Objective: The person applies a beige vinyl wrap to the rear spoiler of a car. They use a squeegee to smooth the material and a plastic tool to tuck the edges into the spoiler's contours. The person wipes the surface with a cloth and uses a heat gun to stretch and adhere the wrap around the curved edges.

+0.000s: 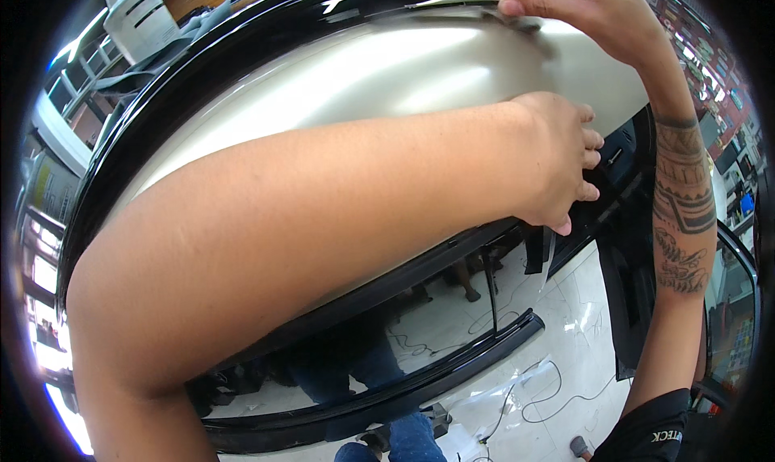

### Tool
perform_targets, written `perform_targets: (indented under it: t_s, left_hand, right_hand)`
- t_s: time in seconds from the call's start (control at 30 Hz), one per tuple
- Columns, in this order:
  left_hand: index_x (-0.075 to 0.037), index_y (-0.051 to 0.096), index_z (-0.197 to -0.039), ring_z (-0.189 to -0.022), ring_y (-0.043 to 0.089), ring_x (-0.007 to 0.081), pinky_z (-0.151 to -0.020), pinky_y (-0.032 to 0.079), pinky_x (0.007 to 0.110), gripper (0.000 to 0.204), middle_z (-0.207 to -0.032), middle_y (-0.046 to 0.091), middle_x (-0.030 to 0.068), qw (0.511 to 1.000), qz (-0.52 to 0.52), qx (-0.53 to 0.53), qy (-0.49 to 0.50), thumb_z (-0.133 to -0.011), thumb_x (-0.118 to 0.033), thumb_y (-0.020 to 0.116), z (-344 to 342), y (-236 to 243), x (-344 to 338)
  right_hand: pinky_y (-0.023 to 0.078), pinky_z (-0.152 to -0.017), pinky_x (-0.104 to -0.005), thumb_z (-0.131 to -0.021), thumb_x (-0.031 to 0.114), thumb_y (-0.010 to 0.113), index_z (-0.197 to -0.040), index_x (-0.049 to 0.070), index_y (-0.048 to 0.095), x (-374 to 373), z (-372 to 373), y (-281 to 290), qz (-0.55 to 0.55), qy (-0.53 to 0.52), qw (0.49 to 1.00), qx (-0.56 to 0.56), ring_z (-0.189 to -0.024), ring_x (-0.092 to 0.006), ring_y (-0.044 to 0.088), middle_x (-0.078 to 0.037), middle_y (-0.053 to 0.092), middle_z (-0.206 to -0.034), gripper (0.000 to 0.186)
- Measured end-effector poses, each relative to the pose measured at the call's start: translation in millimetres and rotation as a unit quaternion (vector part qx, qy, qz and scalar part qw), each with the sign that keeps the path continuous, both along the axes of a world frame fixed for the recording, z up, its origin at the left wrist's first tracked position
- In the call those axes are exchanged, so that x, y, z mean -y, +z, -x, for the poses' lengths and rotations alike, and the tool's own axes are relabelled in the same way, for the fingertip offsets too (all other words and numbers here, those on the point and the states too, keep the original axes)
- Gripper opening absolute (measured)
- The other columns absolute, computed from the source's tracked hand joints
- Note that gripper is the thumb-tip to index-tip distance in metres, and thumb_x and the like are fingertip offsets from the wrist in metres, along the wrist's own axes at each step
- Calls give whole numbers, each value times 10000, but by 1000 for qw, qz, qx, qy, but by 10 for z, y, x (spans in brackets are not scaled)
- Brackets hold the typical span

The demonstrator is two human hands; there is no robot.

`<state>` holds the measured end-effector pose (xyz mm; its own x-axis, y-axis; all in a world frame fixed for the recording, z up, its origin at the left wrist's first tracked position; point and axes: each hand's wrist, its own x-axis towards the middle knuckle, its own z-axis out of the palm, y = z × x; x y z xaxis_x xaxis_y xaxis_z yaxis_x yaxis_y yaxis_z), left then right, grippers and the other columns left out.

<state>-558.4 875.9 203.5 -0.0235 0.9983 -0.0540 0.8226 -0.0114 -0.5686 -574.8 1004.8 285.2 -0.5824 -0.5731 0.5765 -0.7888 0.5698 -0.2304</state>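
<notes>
A glossy pale silver sheet (420, 66) covers a long curved panel of a black car (161, 86), bright with reflections. At the far right, my right hand (577, 6) is closed in a pinch on a thin pale flat piece (452, 1), seen almost edge-on along the far edge of the silver surface. Its exact kind cannot be made out. Reaching across the panel from the left, my left arm ends in my left hand (557, 159) at the near right edge. Its fingers are apart, bent slightly downward, and nothing shows in them. The palm is hidden.
A white plastic bottle (141, 22) stands at the far left beside grey cloth. Below are dark window glass (452, 317) and a black trim bar (452, 385). An open car door (638, 300) stands right. Cables (557, 389) lie on the tiled floor (577, 333).
</notes>
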Motion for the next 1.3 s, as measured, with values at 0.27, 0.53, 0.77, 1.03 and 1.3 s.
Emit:
perform_targets:
  t_s: [0.27, 0.53, 0.77, 1.03, 1.3]
  left_hand:
    - [-238, 451, -1419, -1428, 263, 195, -1207, 173, 367, 550, -1506, 371, 35, 1000, 3, 3, 6, -967, -543, 380, -43, 18, 26]
    - [-236, 476, -1402, -1422, 277, 183, -1204, 182, 353, 550, -1497, 387, 21, 1000, 15, -1, -11, -953, -549, 419, -5, 97, -107]
    - [-219, 508, -1378, -1412, 299, 180, -1194, 209, 339, 528, -1483, 411, 28, 1000, 0, 5, -22, -938, -510, 494, 180, 43, -320]
    - [-184, 542, -1350, -1400, 328, 197, -1190, 221, 341, 529, -1468, 432, 54, 998, -2, 14, -63, -905, -468, 568, 102, 41, -397]
    - [-169, 552, -1342, -1399, 332, 210, -1182, 238, 348, 527, -1464, 439, 64, 997, -10, 6, -74, -898, -451, 576, 200, 14, -507]
  right_hand:
    - [526, -634, -217, -811, 50, 733, -919, -31, 736, -210, 56, 8, 18, 20, 998, 50, -680, -90, 642, -98, 723, -794, 135]
    - [515, -618, -220, -814, 61, 736, -928, -34, 733, -424, 95, 83, 8, -21, 997, 77, -660, -88, 632, -81, 716, -776, 148]
    - [501, -605, -215, -809, 67, 743, -933, -28, 735, -562, 191, 30, 3, -12, 997, 76, -652, -79, 618, -76, 717, -759, 156]
    - [508, -608, -216, -805, 61, 748, -956, -56, 720, -808, 151, -9, 47, 8, 992, 117, -651, -84, 622, -90, 719, -781, 193]
    - [510, -606, -220, -813, 44, 732, -944, -52, 723, -790, 188, -50, 48, 23, 991, 123, -642, -89, 622, -83, 713, -759, 162]
